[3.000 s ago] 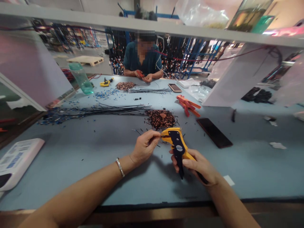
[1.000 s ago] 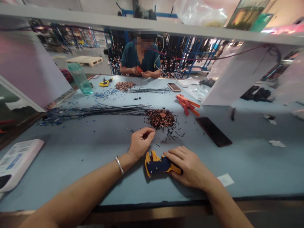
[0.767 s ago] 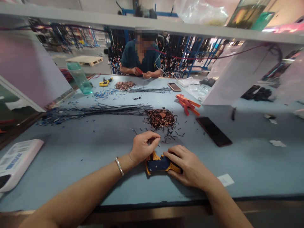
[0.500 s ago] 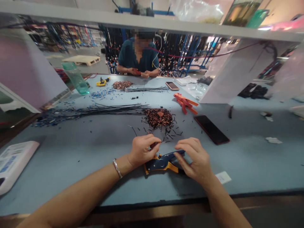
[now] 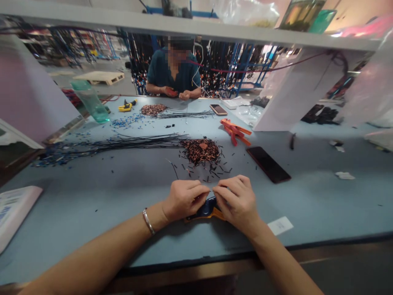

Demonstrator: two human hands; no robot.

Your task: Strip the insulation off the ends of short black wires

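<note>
My left hand (image 5: 186,199) is closed in a pinch on a thin black wire (image 5: 175,169), whose far part seems to stick out behind the fingers. Its short end shows in the small gap between my hands. There the fingertips of my right hand (image 5: 238,200) pinch that same end. Below both hands a blue and yellow wire stripper (image 5: 208,211) lies on the table, partly covered by them. Just beyond is a pile of short black and copper wire scraps (image 5: 202,151), with loose bits scattered in front.
Long black wires (image 5: 135,142) run left from the pile. To the right lie orange-red pliers (image 5: 235,131), a dark phone (image 5: 268,164) and a white label (image 5: 281,225). A white device (image 5: 18,209) stands left. Across the table sits a co-worker (image 5: 173,73) under a shelf (image 5: 196,26).
My right hand has moved left from the stripper's handle and closed its fingertips against those of my left hand. The view has shifted slightly.
</note>
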